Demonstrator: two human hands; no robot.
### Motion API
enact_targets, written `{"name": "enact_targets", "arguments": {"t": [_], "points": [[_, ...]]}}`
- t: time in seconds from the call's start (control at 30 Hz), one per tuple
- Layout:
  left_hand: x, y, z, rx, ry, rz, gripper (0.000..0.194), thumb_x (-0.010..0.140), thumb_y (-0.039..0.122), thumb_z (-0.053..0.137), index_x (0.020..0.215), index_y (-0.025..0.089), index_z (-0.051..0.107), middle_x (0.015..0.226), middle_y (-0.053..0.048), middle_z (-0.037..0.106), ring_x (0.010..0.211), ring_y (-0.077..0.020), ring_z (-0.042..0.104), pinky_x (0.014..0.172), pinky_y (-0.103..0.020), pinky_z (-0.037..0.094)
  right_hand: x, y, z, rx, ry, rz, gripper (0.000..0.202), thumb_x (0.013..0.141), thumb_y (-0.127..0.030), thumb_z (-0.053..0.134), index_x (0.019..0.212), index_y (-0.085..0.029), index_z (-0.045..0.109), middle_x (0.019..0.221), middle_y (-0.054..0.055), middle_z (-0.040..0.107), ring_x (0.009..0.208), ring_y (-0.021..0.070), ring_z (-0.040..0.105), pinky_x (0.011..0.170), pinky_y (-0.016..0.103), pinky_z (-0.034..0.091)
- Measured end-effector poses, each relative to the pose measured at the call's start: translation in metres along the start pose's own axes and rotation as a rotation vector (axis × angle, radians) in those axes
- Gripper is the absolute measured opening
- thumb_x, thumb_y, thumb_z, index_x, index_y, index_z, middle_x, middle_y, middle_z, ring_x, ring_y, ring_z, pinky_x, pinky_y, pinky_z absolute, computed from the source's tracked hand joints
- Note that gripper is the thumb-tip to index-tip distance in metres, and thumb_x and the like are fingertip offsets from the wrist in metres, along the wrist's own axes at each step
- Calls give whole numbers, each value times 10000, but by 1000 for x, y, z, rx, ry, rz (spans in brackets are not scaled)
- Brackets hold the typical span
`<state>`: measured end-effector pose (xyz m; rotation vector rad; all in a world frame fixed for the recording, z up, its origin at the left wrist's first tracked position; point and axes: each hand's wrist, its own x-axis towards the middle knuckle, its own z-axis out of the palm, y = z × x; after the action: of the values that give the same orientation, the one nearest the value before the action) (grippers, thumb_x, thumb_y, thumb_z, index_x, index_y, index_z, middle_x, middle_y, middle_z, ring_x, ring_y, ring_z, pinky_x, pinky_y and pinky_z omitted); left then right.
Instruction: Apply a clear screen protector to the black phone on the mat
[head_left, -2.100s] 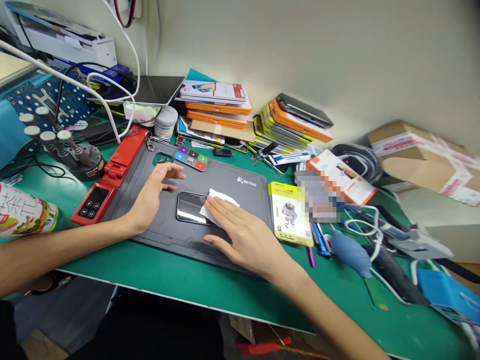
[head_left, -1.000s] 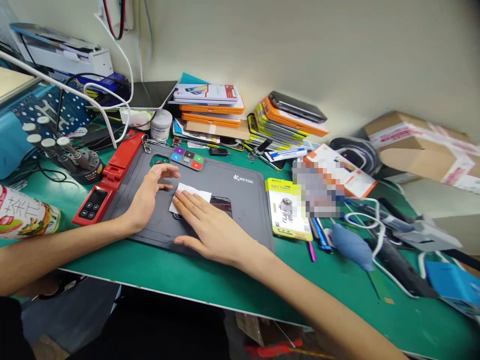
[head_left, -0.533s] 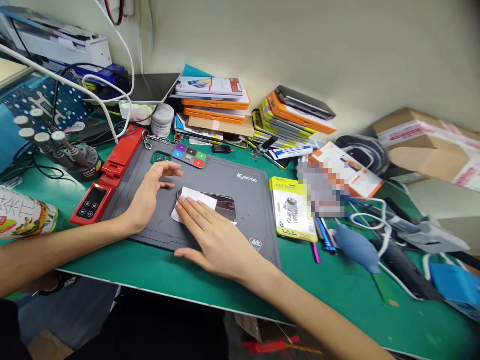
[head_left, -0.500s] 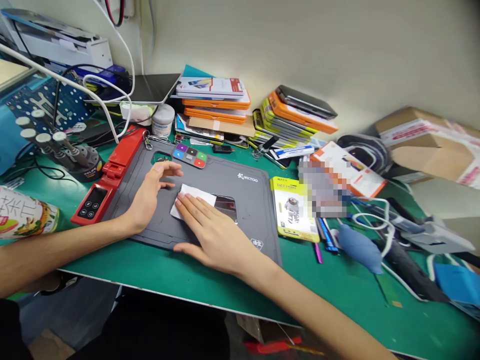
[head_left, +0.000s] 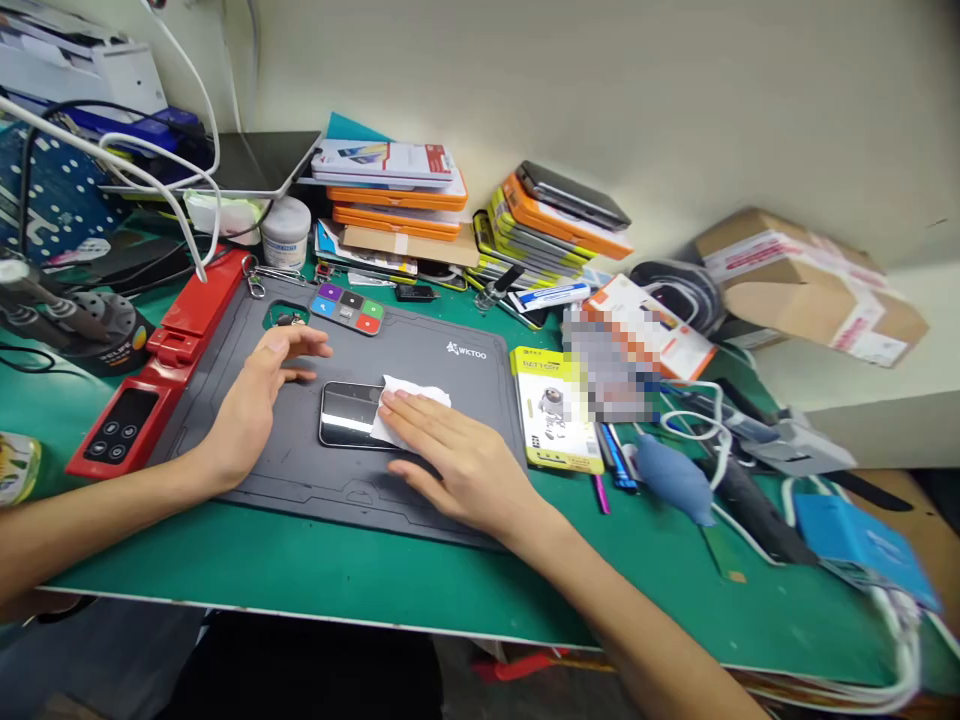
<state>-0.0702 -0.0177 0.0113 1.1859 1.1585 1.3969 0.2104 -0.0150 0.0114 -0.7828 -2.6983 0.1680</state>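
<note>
A phone [head_left: 349,412] with a dark, glossy screen lies flat on the grey work mat [head_left: 420,350]. My right hand [head_left: 457,450] keeps its fingers together on a white wipe [head_left: 424,390], pinning it against the right part of the screen. Its thumb sticks out below, apart from the fingers. The phone's right end is hidden under the wipe and hand. To the left of the phone is my left hand [head_left: 259,405], open, its fingers curved and apart with nothing between them. Its wrist is low over the mat's left side.
Along the mat's left edge runs a red device [head_left: 127,415] with buttons. A yellow battery package [head_left: 559,410] and a blue air blower [head_left: 673,480] lie on the right. Stacked orange boxes [head_left: 397,205] and a white jar [head_left: 286,235] stand behind; a cardboard box [head_left: 810,280] sits back right.
My right hand has slid the wipe rightward over the phone, uncovering the left part of the screen. My left hand keeps much the same pose. The whole view has shifted toward the right.
</note>
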Motion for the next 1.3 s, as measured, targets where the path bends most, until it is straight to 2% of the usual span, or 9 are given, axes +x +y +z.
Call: {"name": "enact_targets", "arguments": {"t": [0.13,0.3,0.47,0.57,0.73,0.93,1.13,1.23,1.3], "points": [[-1,0,-2,86,-9,-9,252,1059,430,619,1235,292,734,1309,-46,723,1312,-263,646,1088,-424,528,-1,10,-2,3,62,40,442,1138,-281,579,1570,-239,666,1537,76,711,1457,273,678,1231,507,592],[-3,4,-3,169,-46,-23,314,951,316,779,1256,287,708,1314,-50,703,1291,-261,649,1102,-419,526,-9,11,-9,-62,81,84,403,1147,-231,550,1515,-177,703,1553,88,695,1463,259,670,1207,471,616],[-3,9,-4,206,4,-38,216,1028,410,721,1191,272,751,1096,-37,715,981,-208,653,875,-348,533,-13,18,-14,-93,114,48,379,1150,-285,578,1460,-136,735,1502,125,741,1413,272,717,1137,450,663],[-1,16,-3,129,-8,-78,398,1124,478,502,949,229,760,820,-37,654,756,-190,570,705,-339,468,-13,21,-17,-88,213,27,270,1130,-230,618,1301,-129,800,1349,123,836,1264,258,810,1072,421,696],[-1,22,0,88,-111,-87,579,1133,416,447,585,231,465,591,-2,418,607,-172,444,614,-348,356,-14,25,-18,-91,238,43,172,1100,-135,635,1161,-126,795,1189,129,867,1073,256,845,927,391,717],[-2,18,1,63,-91,-109,542,1101,413,533,609,234,393,610,26,353,579,-145,381,592,-335,336,-18,31,-10,-50,252,76,205,1085,-65,600,1181,-154,759,1146,103,841,1029,239,819,879,367,683],[-6,12,-1,139,-143,-89,358,1106,425,542,818,220,595,626,56,416,586,-125,412,577,-280,365,-19,35,-8,-188,248,116,182,1100,-105,602,1190,-131,757,1071,113,829,942,262,793,797,394,631],[-11,12,-1,357,-183,64,196,1128,365,537,1068,217,650,754,33,601,683,-131,573,654,-275,472,-22,41,-12,-235,221,148,190,1103,-112,592,1181,-129,765,1036,110,824,898,268,783,738,400,595],[-14,15,-2,620,-221,333,119,1125,281,563,1192,228,647,947,-9,724,854,-152,691,778,-302,545,-25,46,-16,-245,214,184,214,1098,-94,579,1176,-143,772,1059,102,826,911,268,785,734,400,588]]}}
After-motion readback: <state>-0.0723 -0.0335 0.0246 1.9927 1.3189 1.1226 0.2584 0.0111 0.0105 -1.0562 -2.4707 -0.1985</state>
